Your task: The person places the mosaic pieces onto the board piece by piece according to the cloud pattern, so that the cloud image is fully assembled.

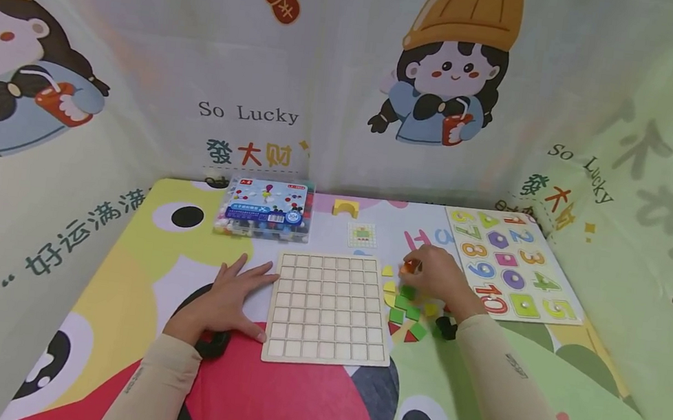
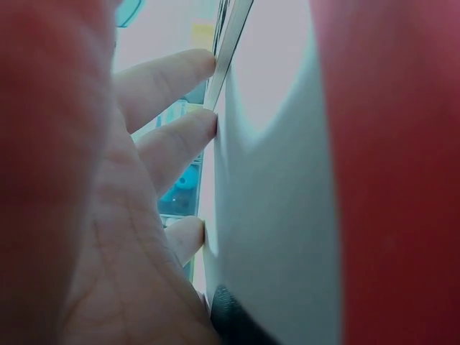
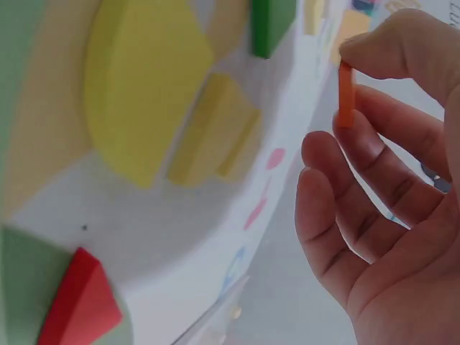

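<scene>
A wooden grid board with empty square cells lies at the middle of the table. My left hand lies flat on the mat, fingers straight against the board's left edge. My right hand hovers just right of the board and pinches a small orange tile between thumb and forefinger. Below that hand lies a loose heap of green, yellow and red tiles; the right wrist view shows yellow pieces and a red one up close.
A clear plastic box of pieces stands at the back left. A small pattern card and a yellow arch block lie behind the board. A number puzzle board fills the right side. Printed cloth walls enclose the table.
</scene>
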A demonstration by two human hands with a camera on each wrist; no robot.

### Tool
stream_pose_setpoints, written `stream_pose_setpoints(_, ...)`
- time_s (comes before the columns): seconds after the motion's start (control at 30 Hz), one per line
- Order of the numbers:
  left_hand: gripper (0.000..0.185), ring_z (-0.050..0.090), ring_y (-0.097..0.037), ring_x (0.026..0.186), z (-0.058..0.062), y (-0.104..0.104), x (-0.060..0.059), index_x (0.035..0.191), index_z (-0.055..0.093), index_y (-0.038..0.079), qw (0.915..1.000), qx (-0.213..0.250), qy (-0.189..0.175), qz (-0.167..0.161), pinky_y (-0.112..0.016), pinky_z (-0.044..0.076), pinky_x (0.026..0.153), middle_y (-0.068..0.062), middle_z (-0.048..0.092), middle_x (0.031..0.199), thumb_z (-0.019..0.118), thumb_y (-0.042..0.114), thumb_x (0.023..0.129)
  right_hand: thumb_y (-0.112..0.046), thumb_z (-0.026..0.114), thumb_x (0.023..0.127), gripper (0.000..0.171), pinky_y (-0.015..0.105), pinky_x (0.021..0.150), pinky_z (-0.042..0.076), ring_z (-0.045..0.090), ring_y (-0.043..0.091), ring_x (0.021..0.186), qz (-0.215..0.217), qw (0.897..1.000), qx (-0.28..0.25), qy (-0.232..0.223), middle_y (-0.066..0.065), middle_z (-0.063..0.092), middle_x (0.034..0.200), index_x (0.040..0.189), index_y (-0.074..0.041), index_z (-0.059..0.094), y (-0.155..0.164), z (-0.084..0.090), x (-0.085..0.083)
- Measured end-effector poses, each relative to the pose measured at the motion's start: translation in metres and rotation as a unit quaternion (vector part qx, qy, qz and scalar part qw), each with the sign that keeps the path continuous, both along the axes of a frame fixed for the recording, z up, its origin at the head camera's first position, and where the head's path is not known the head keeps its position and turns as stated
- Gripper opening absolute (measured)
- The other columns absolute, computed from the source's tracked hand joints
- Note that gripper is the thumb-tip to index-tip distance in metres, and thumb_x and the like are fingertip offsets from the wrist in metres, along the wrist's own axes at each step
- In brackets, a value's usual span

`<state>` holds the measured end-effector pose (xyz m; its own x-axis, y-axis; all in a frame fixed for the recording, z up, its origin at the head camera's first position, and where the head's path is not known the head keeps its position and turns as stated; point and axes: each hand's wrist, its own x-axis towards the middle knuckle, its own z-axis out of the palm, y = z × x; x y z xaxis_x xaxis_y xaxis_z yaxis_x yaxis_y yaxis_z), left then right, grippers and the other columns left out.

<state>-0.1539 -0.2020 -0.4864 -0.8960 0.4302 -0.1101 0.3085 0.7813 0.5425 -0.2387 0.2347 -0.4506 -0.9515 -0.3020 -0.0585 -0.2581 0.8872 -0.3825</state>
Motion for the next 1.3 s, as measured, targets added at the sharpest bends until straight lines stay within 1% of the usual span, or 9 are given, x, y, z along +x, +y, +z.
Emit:
stream_pose_setpoints(0.17,0.114,0.002,-0.053,0.162,0.0,0.0,-0.001,0.16,0.049,0.024,1.0,-0.007,0.0,0.0,-0.081,0.0,0.123,-0.008,0.031,0.175,0.097,0.059,0.062,-0.024,0.084,0.089,0.033,0.04,0.084,0.058,0.062,0.023,0.09,0.019,0.999,-0.022,0.02,0.006,0.073,0.1,0.115,-0.006,0.077,-0.007,0.009,0.009)
stream_pose_setpoints(0.3,0.115,0.002,-0.053,0.162,0.001,0.001,-0.001,0.16,0.049,0.023,1.0,-0.003,-0.002,0.0,-0.081,-0.001,0.123,-0.009,0.032,0.175,0.097,0.06,0.062,-0.023,0.086,0.087,0.029,0.04,0.085,0.057,0.064,0.025,0.092,0.06,0.997,-0.037,0.035,0.003,0.073,0.101,0.111,-0.007,0.078,-0.018,0.016,0.015)
stream_pose_setpoints(0.4,0.115,0.001,-0.053,0.162,-0.001,0.001,0.0,0.16,0.05,0.023,1.0,0.001,-0.003,0.001,-0.081,-0.001,0.123,-0.009,0.032,0.175,0.097,0.06,0.062,-0.019,0.084,0.088,0.023,0.04,0.085,0.057,0.065,0.027,0.093,0.097,0.993,-0.047,0.043,0.002,0.072,0.1,0.108,-0.009,0.079,-0.03,0.02,0.016)
stream_pose_setpoints(0.5,0.115,0.0,-0.052,0.162,-0.002,0.001,-0.001,0.16,0.049,0.023,1.0,0.001,-0.006,0.002,-0.08,-0.002,0.124,-0.009,0.031,0.175,0.097,0.06,0.061,-0.018,0.082,0.088,0.021,0.039,0.085,0.058,0.065,0.027,0.093,0.13,0.989,-0.051,0.043,0.001,0.073,0.1,0.108,-0.009,0.081,-0.042,0.02,0.015)
stream_pose_setpoints(0.6,0.115,0.0,-0.053,0.162,-0.001,0.001,-0.002,0.16,0.049,0.023,1.0,0.001,-0.005,0.0,-0.08,-0.003,0.123,-0.009,0.031,0.175,0.097,0.059,0.062,-0.02,0.082,0.089,0.02,0.038,0.086,0.057,0.064,0.023,0.094,0.151,0.987,-0.043,0.034,-0.001,0.073,0.1,0.107,-0.011,0.083,-0.058,0.017,0.012)
stream_pose_setpoints(0.77,0.115,-0.001,-0.053,0.162,0.001,0.001,-0.003,0.16,0.049,0.022,1.0,-0.001,-0.008,0.0,-0.08,-0.004,0.124,-0.009,0.03,0.175,0.098,0.057,0.062,-0.019,0.08,0.089,0.018,0.034,0.086,0.055,0.059,0.016,0.091,0.165,0.986,-0.025,0.016,-0.002,0.072,0.1,0.106,-0.014,0.083,-0.085,0.008,0.007)
stream_pose_setpoints(0.93,0.115,-0.001,-0.052,0.162,0.001,0.001,-0.003,0.16,0.049,0.022,1.0,-0.002,-0.007,0.001,-0.079,-0.004,0.124,-0.009,0.031,0.175,0.098,0.057,0.061,-0.017,0.078,0.092,0.015,0.032,0.086,0.055,0.058,0.015,0.088,0.182,0.983,-0.017,0.01,0.0,0.073,0.102,0.106,-0.013,0.082,-0.107,0.003,0.003)
stream_pose_setpoints(1.13,0.115,-0.001,-0.051,0.163,0.0,0.0,-0.003,0.16,0.049,0.023,1.0,0.001,-0.007,0.001,-0.079,-0.004,0.124,-0.008,0.031,0.175,0.098,0.057,0.061,-0.017,0.077,0.095,0.016,0.031,0.085,0.055,0.059,0.014,0.088,0.208,0.978,-0.004,0.007,0.002,0.073,0.101,0.109,-0.011,0.083,-0.121,0.001,-0.002)
stream_pose_setpoints(1.3,0.116,-0.001,-0.051,0.163,-0.001,0.0,-0.003,0.16,0.049,0.024,1.0,-0.002,-0.006,0.002,-0.079,-0.003,0.125,-0.007,0.031,0.175,0.097,0.059,0.06,-0.02,0.077,0.098,0.02,0.032,0.089,0.057,0.062,0.015,0.092,0.212,0.977,0.0,-0.001,0.004,0.074,0.106,0.115,-0.01,0.082,-0.128,-0.002,-0.003)
